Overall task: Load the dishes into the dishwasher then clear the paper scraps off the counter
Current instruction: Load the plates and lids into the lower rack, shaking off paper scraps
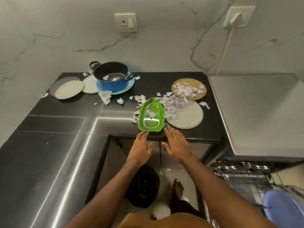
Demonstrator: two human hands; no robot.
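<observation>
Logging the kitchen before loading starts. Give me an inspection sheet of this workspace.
Surface: black counter, glossy.
Job's things: green dish at front edge; blue pot on blue plate; pale plates back left; tan plate and grey plate partly under paper scraps; dishwasher rack pulled out.
Clutter: nothing seen besides scraps.
Grippers: left hand, right hand open by green dish, holding nothing.
Cables: white cord from wall socket.
Surroundings: marbled wall; black bin on floor.

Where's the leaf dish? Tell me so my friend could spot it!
On the black counter, find the front edge just past the left hand and right hand. The leaf dish lies there beside a round grey plate. Only it is bright green and pointed; the others are round.
</observation>
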